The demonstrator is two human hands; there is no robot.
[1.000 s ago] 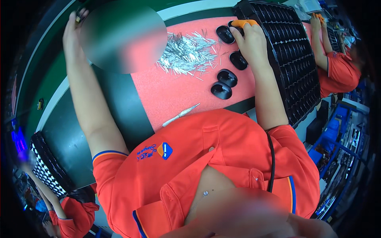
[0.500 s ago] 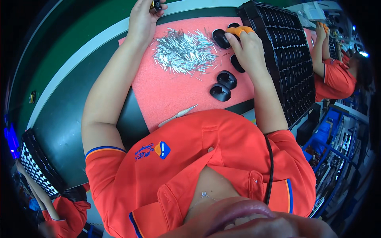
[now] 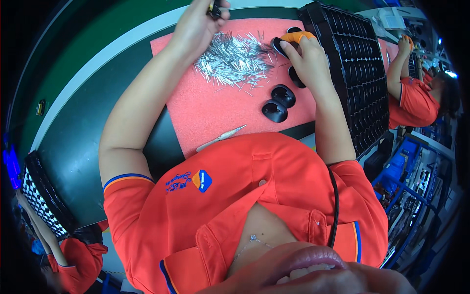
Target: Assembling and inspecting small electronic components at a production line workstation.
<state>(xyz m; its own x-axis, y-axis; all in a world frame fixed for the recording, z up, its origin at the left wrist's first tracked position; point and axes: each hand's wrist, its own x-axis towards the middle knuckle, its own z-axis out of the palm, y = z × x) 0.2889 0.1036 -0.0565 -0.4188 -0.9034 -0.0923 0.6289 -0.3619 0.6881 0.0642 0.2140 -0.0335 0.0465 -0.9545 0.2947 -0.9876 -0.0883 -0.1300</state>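
At the far edge of the pink foam mat (image 3: pixel 196 110), my left hand (image 3: pixel 198 29) is closed on a small black and yellow piece (image 3: pixel 214 10) whose kind I cannot make out. My right hand (image 3: pixel 312 61) wears orange finger covers (image 3: pixel 297 36). Its thumb and fingers pinch a glossy black oval shell (image 3: pixel 277 46), now tilted edge-on. Another black shell (image 3: pixel 295 77) lies partly hidden beside that hand. Nearer to me, two black shells, one (image 3: pixel 283 96) touching the other (image 3: pixel 274 111), lie hollow side up. Between my hands spreads a heap of thin silvery pins (image 3: pixel 235 61).
A black tray (image 3: pixel 355 63) with rows of slots stands just right of the mat. A slim pointed tool (image 3: pixel 221 137) lies at the mat's near edge. Co-workers in red shirts sit at right (image 3: pixel 420 103) and lower left (image 3: pixel 78 259). Another tray (image 3: pixel 41 196) is at left.
My left hand has moved right, toward the pins, with the small piece still in it. In my right hand the black shell has turned from showing its hollow to nearly edge-on.
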